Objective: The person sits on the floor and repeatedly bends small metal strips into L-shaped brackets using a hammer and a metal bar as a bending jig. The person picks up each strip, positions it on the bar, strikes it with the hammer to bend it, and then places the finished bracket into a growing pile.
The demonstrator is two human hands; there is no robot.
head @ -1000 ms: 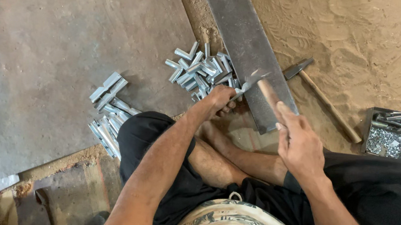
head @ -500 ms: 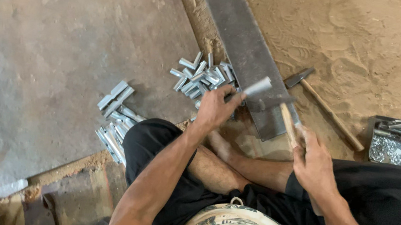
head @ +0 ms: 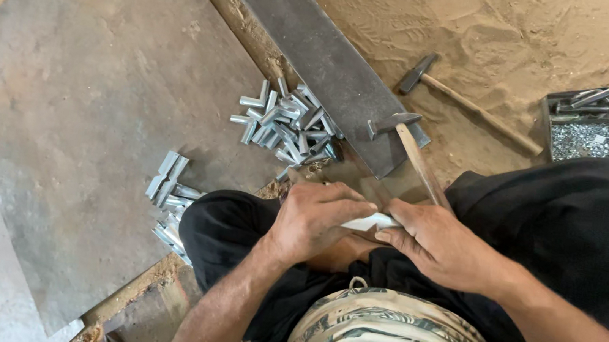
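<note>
Left hand [head: 314, 222]: lower centre of frame, curled around one end of a small pale metal piece [head: 369, 221].
Right hand [head: 437, 243]: just right of it, fingers pinching the piece's other end.
Hammer [head: 407, 141]: above the hands, head resting on the dark steel bar [head: 318, 50].
Metal clips [head: 286, 127]: heaped upper centre, beside the bar.

**Metal, wood and sand**

A pale, smooth metal piece [head: 369, 221] is held. Bright, shiny metal is seen in the heap of small parts [head: 290, 125]. The long bar [head: 318, 50] is dull, dark steel. Hammer handles [head: 416, 161] are bare wood. The ground [head: 504, 26] is rough sand.
</note>
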